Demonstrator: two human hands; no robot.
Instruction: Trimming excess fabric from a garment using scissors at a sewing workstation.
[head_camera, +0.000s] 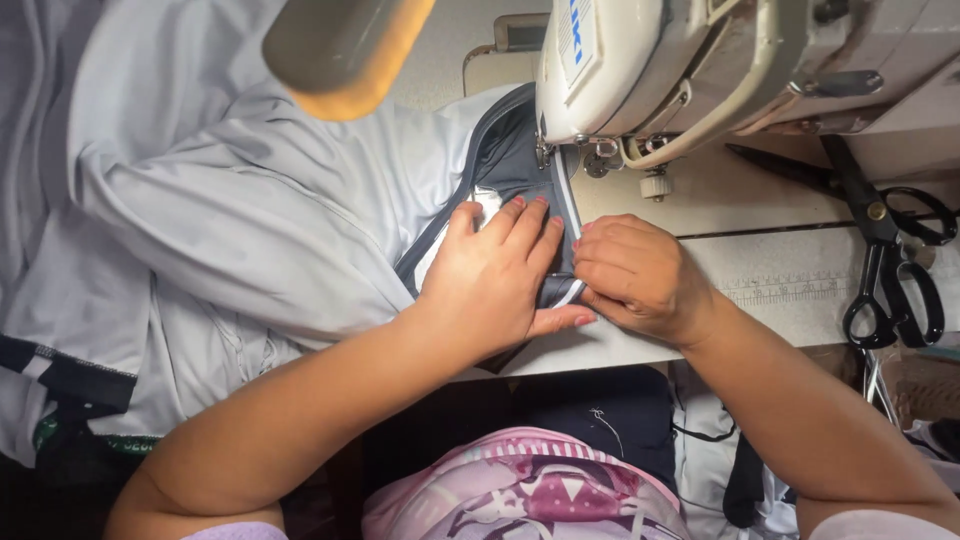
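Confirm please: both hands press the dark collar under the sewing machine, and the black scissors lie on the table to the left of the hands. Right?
Not quite. The head view shows the scissors to the right of the hands, not the left. Left hand and right hand do press the collar by the sewing machine.

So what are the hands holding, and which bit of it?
Both hold the grey cloth at its dark edge strip. The left hand presses flat on it; the right hand pinches its edge below the sewing machine.

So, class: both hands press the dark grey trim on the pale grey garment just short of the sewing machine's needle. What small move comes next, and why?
Probably slide the dark grey trim forward: left hand and right hand pin it just short of the needle.
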